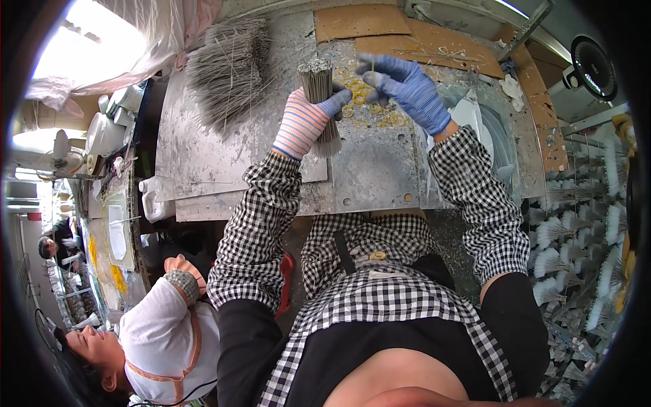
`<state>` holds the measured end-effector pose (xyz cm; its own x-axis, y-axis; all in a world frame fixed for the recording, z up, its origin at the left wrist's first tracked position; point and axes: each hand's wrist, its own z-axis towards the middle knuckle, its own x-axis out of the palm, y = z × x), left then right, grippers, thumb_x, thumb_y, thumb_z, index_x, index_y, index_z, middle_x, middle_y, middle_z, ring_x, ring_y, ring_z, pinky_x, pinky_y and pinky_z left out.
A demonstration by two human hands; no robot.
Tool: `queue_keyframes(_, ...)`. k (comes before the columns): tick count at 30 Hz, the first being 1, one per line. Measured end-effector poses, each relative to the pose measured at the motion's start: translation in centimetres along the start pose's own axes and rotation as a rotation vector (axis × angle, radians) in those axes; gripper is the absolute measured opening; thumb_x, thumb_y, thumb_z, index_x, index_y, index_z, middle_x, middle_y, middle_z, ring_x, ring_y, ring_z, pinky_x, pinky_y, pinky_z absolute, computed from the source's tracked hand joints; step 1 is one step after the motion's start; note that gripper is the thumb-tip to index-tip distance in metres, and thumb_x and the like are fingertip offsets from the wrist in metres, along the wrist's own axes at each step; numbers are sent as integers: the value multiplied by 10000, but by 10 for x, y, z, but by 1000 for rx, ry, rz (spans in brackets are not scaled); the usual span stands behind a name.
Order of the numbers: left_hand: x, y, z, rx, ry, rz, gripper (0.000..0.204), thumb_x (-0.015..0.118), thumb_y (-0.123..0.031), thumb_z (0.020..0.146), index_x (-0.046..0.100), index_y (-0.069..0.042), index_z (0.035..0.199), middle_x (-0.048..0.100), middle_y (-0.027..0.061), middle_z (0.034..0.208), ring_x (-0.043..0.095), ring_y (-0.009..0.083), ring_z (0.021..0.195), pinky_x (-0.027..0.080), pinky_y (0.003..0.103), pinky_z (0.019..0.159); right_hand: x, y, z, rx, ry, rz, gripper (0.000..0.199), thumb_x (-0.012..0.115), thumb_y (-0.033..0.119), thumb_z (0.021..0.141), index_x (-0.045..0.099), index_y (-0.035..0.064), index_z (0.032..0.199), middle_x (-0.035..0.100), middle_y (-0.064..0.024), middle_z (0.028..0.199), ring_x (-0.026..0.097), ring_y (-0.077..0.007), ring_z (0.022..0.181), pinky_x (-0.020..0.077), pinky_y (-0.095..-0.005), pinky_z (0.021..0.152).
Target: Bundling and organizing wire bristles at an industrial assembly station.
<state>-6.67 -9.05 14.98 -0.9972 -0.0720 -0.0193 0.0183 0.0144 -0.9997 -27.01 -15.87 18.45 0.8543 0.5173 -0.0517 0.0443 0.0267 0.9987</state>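
Note:
My left hand (pixel 306 121), in a striped glove with grey-blue fingertips, is closed around a bundle of thin grey wire stems (pixel 317 85). The bundle stands nearly upright, its packed ends at the top and a pale bristly end showing below the hand. To its right, my right hand (pixel 408 91) in a blue glove is raised over the table with bent fingers. A thin yellowish strand (pixel 372 62), looking like a rubber band, spans its fingers. Beneath and between the hands lie several loose yellow rubber bands (pixel 363 95).
A large pile of grey wire stems (pixel 229 71) lies on the worn metal table (pixel 373 173) at the far left. Cardboard sheets (pixel 359 22) cover its back edge. A white jug (pixel 154 199) stands off the left edge. Racks of white brushes (pixel 566 251) fill the right. Another person (pixel 166 332) sits at lower left.

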Motion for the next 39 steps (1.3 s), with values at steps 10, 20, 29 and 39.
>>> queue_keyframes(10, 26, 10, -11, 560, 131, 914, 361, 814, -232, 837, 689, -46, 1120, 729, 168, 922, 731, 299, 848, 584, 409, 755, -27, -31, 49, 328, -38, -129, 756, 745, 522, 915, 538, 6, 1428, 679, -184, 1264, 685, -265, 1141, 580, -389, 980)
queue_keyframes(20, 35, 20, 8, 280, 343, 1046, 300, 758, -281, 883, 703, -86, 1103, 741, 113, 935, 727, 265, 859, 589, 402, 807, -12, -5, 27, -210, 294, -851, 508, 789, 372, 912, 691, 101, 1330, 737, -129, 1208, 668, -212, 1189, 559, -322, 966)
queue_keyframes(29, 54, -6, -18, 123, 249, -256, 240, 793, -164, 916, 715, -37, 1105, 714, 18, 886, 633, 70, 749, 552, 266, 693, -43, -30, 17, 58, 217, 568, 525, 712, 392, 983, 667, -45, 1271, 698, -160, 1272, 705, -212, 1126, 597, -376, 924)
queue_keyframes(39, 74, 42, 4, 775, 136, 458, 339, 712, -171, 887, 646, -8, 1177, 708, 151, 1029, 698, 308, 952, 574, 389, 840, 14, 34, -38, -805, -3, -709, 235, 705, 39, 799, 616, 17, 1015, 616, -87, 881, 646, -201, 772, 564, -331, 725)
